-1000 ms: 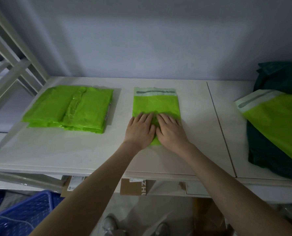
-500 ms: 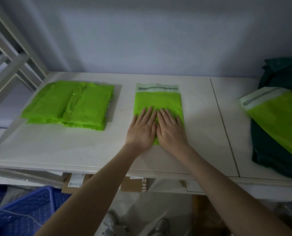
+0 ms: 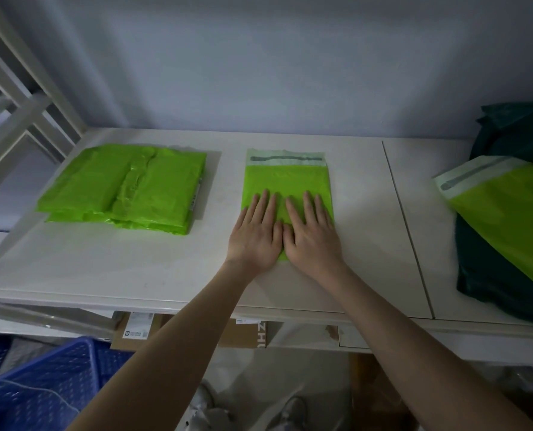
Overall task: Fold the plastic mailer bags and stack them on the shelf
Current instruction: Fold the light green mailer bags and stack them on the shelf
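A bright green mailer bag [image 3: 287, 178] lies flat in the middle of the white shelf [image 3: 134, 269], its pale adhesive strip at the far end. My left hand [image 3: 257, 233] and my right hand [image 3: 310, 236] press flat on its near half, side by side with straight, spread fingers. A stack of folded green mailer bags [image 3: 125, 188] sits on the left of the shelf. More unfolded green bags [image 3: 508, 206] lie at the right edge over a dark green pile [image 3: 501, 284].
White diagonal frame bars [image 3: 19, 98] rise at the left. Below the shelf are a blue plastic crate [image 3: 41, 390], cardboard boxes [image 3: 246, 334] and my shoes on the floor. A seam [image 3: 408, 228] divides the shelf boards right of the bag.
Both hands have slid forward along the bag, away from me, and their fingers have spread wider. The bag lies flatter.
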